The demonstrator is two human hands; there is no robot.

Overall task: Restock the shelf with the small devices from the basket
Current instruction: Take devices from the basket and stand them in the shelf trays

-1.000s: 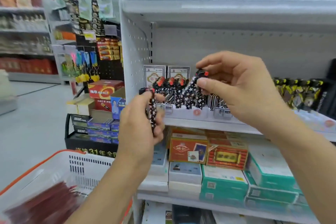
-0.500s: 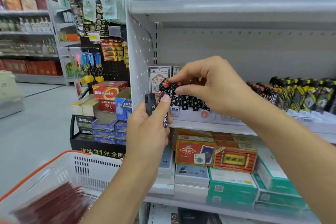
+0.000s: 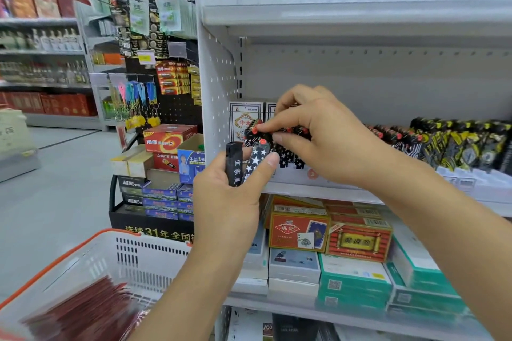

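my right hand pinches a star-print lighter into the shelf row; my left hand grips spare lighters below, ready.

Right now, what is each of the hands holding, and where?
Left hand grips two lighters by their lower bodies, thumb across the starred one. Right hand pinches a shelf lighter near its red-buttoned top.

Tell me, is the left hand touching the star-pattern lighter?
Touching. Head view: the left hand grips the star-pattern lighter, thumb pressed on its side.
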